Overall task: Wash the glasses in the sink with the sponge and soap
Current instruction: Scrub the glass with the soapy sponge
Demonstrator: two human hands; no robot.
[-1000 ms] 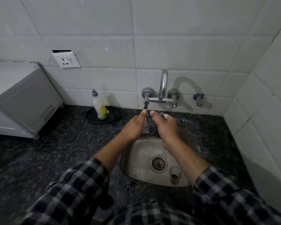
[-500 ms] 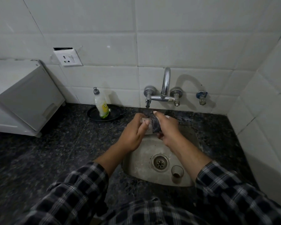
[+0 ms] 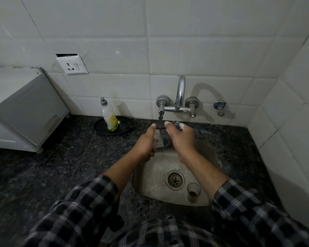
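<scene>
While under tap (image 3: 160, 116), glass (image 3: 158, 138) between hands, sponge (image 3: 168, 138) alongside.

I see the sink (image 3: 210, 154) set into the tabletop (image 3: 61, 166), with the tap (image 3: 178, 104) on the wall behind it. Both hands meet under the tap over the sink's back edge, left hand (image 3: 144, 143) left of right hand (image 3: 181, 138), a glass (image 3: 158, 139) between them. Another glass (image 3: 194, 190) stands in the sink, right of the drain (image 3: 175, 180). The soap bottle (image 3: 110, 116) stands on a dish (image 3: 100, 126) left of the tap, a box (image 3: 25, 107) further left.
</scene>
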